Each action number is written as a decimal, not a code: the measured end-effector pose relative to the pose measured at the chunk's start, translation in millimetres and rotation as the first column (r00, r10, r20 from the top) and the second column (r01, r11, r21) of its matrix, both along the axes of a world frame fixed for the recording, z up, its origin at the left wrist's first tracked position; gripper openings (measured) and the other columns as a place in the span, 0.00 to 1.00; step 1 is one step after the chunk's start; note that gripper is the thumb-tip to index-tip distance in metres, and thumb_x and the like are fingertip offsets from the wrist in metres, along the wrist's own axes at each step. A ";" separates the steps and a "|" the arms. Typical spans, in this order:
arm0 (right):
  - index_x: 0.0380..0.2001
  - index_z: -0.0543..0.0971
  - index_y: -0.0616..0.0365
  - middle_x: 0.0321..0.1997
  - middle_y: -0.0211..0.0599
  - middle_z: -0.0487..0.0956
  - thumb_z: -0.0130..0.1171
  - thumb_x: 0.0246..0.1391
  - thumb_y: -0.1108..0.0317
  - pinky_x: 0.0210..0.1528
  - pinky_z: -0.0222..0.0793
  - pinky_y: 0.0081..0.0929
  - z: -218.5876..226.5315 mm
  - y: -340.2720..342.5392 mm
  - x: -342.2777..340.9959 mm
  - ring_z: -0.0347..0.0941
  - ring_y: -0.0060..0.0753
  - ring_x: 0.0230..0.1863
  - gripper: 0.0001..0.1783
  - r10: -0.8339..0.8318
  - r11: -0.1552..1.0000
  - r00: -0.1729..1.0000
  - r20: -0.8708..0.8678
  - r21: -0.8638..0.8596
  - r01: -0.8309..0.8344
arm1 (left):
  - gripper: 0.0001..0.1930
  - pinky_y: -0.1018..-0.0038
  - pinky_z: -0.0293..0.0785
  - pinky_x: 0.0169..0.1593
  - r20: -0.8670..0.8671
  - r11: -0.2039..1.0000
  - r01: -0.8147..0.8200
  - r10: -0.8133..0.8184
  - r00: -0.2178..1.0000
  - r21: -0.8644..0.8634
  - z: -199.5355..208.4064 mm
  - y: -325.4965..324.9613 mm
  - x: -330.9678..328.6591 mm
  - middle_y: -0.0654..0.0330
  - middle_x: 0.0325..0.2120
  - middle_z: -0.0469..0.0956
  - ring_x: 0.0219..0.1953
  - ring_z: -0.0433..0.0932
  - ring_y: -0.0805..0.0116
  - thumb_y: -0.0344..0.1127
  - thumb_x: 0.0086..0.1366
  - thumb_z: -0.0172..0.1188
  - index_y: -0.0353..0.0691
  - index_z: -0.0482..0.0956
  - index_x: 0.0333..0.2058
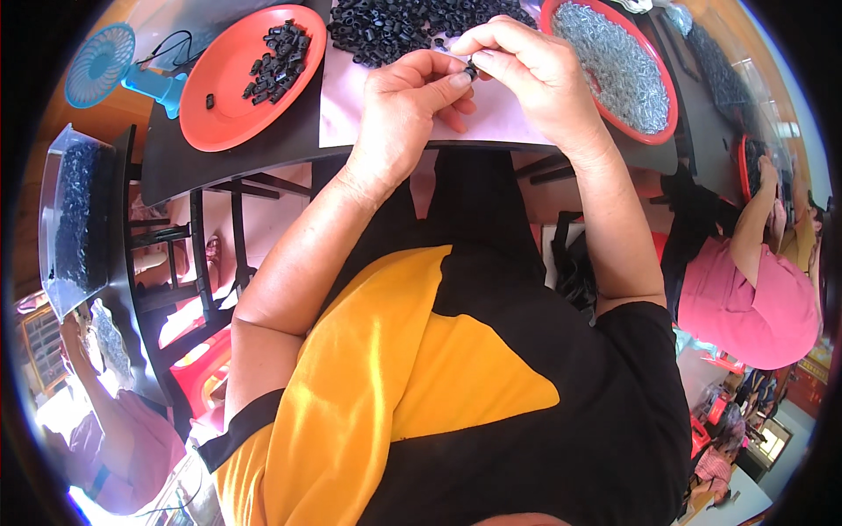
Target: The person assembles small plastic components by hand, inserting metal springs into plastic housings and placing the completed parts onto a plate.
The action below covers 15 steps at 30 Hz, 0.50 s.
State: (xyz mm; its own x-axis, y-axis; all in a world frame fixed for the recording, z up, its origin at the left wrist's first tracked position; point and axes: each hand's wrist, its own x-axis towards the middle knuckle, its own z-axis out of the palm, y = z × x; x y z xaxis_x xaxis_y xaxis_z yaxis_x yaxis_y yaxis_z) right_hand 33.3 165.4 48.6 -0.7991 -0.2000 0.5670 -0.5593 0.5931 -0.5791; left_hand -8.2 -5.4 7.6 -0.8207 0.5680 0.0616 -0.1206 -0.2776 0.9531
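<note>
Over the front of a pale pink sheet (346,118), my two hands meet at a small black plastic part (472,72). The thumb and forefinger of my left hand (402,110) pinch it from the left. My right hand (548,88) closes its thumb and forefinger at the same part from the right; whether a second tiny piece sits in those fingertips is too small to tell. Behind my hands spreads a heap of similar black parts (386,35). A red plate (210,79) on the left carries a smaller group of black parts (285,57).
To the right, a red tray (668,131) is full of small clear pieces (618,70). A blue fan (101,66) stands beyond the red plate. A clear bin (54,219) of dark pieces is at far left. Other people (745,302) sit at both sides.
</note>
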 end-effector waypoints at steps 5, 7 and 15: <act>0.37 0.80 0.62 0.34 0.34 0.81 0.56 0.59 0.76 0.39 0.73 0.22 4.9 7.7 -0.5 0.79 0.27 0.36 0.05 0.022 0.998 0.999 0.037 0.062 -0.025 | 0.07 0.78 0.76 0.34 -0.038 0.997 0.028 -0.031 0.999 -0.075 5.0 -3.2 1.2 0.56 0.29 0.81 0.29 0.79 0.72 0.29 0.68 0.58 0.31 0.78 0.41; 0.36 0.80 0.60 0.34 0.37 0.83 0.57 0.58 0.75 0.40 0.75 0.25 8.1 6.7 0.7 0.81 0.33 0.36 0.05 0.024 0.997 0.999 0.044 0.070 -0.027 | 0.08 0.79 0.75 0.34 -0.024 0.996 0.020 -0.022 0.999 -0.086 4.9 -3.2 0.6 0.57 0.29 0.80 0.29 0.78 0.73 0.30 0.68 0.58 0.31 0.78 0.41; 0.37 0.79 0.61 0.34 0.36 0.83 0.56 0.58 0.77 0.39 0.75 0.24 1.1 2.4 -1.4 0.81 0.32 0.37 0.05 0.000 1.000 0.994 0.109 -0.031 0.004 | 0.08 0.78 0.75 0.34 -0.005 0.999 0.003 -0.004 1.000 -0.047 3.1 -1.1 1.5 0.57 0.29 0.80 0.30 0.79 0.72 0.29 0.67 0.58 0.30 0.78 0.41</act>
State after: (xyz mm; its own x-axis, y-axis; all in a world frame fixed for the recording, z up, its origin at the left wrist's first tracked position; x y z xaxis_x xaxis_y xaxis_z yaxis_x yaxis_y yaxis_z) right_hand 31.9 167.7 49.7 -0.8569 -0.1818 0.4824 -0.4906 0.5750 -0.6548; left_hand -6.7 -6.5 10.7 -0.8185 0.5732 0.0387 -0.1168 -0.2321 0.9657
